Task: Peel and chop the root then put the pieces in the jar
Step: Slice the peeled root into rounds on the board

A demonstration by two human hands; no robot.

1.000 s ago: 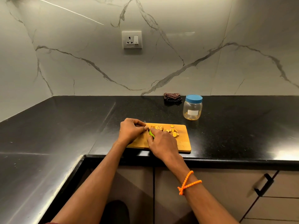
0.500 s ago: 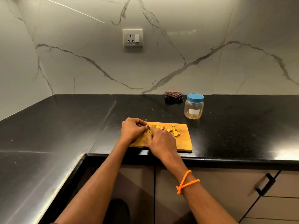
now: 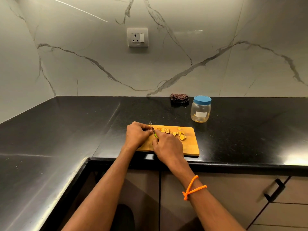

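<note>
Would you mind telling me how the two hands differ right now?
The left hand curls over the uncut root on the cutting board, steadying it; the right hand grips the green-handled knife. The right wrist wears an orange bead bracelet; the left is bare. Both work over the board.

Bare forearms, no sleeves; orange beaded bracelet (image 3: 194,187) on right wrist.

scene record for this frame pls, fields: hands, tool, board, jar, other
left hand: left hand holds the root down on the board; root hidden under its fingers
right hand: right hand grips the knife, green handle
board: cutting board with cut pieces
jar: jar beyond the board, blue lid on
other: folded cloth by the wall; socket
</note>
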